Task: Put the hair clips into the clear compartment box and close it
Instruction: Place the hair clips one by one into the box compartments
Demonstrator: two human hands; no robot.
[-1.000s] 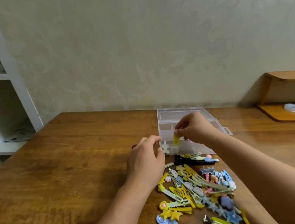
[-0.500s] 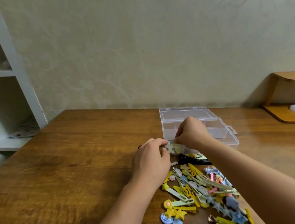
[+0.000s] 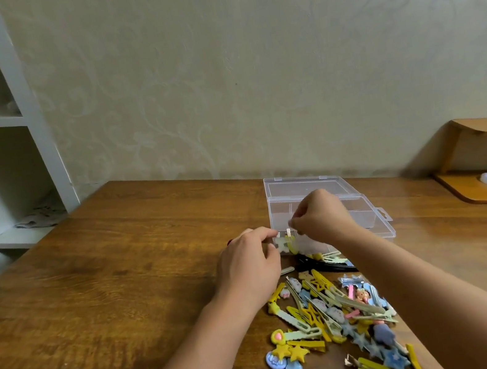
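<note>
— Which step are you on?

— Loading. My right hand (image 3: 320, 219) pinches a yellow clip (image 3: 291, 242) at the near left corner of the box (image 3: 371, 217), mid-frame; my left hand (image 3: 249, 261), fingers curled, touches a white clip (image 3: 281, 242) there.

— Next?

— Probably release, then fetch from the pile (image 3: 333, 311) at lower right.

— Orientation?

— Long axis roughly upright; the box runs rightward, lid open.

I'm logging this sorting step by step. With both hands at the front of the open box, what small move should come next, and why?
Probably let go of the clip: the right hand pinches a pale clip above the clear box's front-left corner, where the left hand holds the wall. The pile of clips remains on the table.
</note>
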